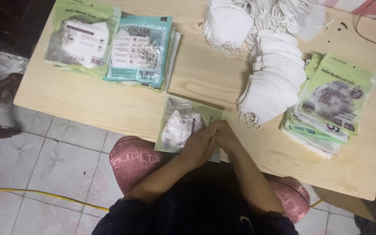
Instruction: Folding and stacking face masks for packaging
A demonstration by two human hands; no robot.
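Note:
My left hand (198, 146) and my right hand (226, 135) meet at the near edge of a low wooden table (109, 102). Both pinch the right end of a clear green-edged packet (181, 126) with a white face mask inside. The packet lies flat, partly over the table's edge above my knee. A fanned row of loose white masks (275, 82) lies just to the right of my hands.
Two filled packets, one green (81, 39) and one teal (140, 50), lie at the far left. A stack of empty green packets (331, 102) sits at the right. A heap of white masks (257, 17) covers the far edge. A tiled floor (44, 156) lies below left.

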